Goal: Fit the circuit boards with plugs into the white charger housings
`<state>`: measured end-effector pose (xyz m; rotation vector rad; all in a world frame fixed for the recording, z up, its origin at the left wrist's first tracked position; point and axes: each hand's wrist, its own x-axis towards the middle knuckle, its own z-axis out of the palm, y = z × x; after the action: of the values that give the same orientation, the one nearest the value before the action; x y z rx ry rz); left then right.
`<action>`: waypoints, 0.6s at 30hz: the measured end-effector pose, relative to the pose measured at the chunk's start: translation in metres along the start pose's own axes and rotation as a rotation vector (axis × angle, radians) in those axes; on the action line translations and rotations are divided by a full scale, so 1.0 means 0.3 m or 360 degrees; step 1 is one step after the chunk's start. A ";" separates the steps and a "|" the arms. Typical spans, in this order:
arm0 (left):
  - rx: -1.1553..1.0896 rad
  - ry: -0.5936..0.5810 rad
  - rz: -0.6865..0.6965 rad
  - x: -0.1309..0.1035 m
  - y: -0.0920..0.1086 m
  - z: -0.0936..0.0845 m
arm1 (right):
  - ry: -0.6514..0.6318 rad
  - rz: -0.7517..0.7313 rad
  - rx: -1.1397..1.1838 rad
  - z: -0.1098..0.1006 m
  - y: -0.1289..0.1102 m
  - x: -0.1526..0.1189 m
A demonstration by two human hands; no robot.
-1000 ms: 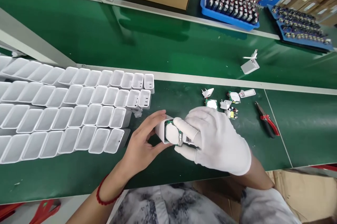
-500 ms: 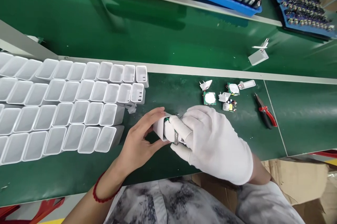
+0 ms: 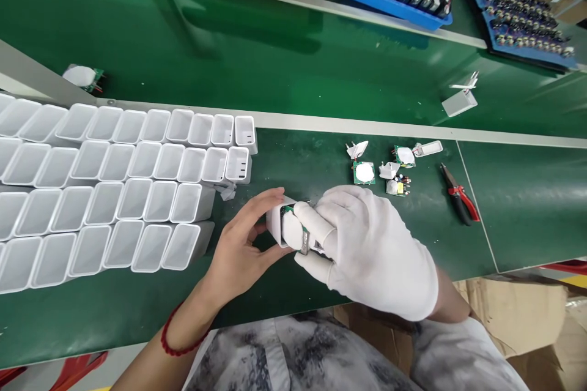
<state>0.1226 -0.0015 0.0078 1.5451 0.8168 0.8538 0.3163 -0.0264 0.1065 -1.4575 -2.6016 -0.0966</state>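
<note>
My bare left hand (image 3: 243,244) grips a white plastic case (image 3: 274,223) from its left side, thumb below and fingers above. The case's opening faces right. My white-gloved right hand (image 3: 371,250) pinches a green circuit board with a round white pad (image 3: 292,229) at that opening. The board appears partly inside the case; how deep it sits is hidden by the gloved fingers. A small greyish metal-looking part (image 3: 306,241) shows beside the pad, between the gloved finger and thumb.
Rows of white cases (image 3: 156,189) fill the left. Behind my right hand lie circuit boards (image 3: 364,172) with white plug pieces, and red-handled pliers (image 3: 460,195). A case with a plug (image 3: 460,102) rests farther back. A blue bin (image 3: 398,5) of parts and a blue tray (image 3: 527,36) stand on the shelf.
My hands keep nearly the same place and grip. Slightly more of the board and its white pad shows at the case opening. The view has shifted a little.
</note>
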 end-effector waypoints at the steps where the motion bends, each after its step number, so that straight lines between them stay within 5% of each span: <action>1: -0.0009 -0.0004 -0.0002 0.000 -0.001 0.000 | 0.0005 -0.0003 -0.0008 0.001 0.000 -0.001; 18: 0.0077 -0.0025 -0.0007 0.005 0.001 0.002 | -0.0055 0.0011 -0.0055 0.015 -0.001 -0.007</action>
<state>0.1238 -0.0005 0.0081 1.5897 0.8344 0.8232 0.3165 -0.0278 0.1018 -1.4924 -2.6351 -0.1168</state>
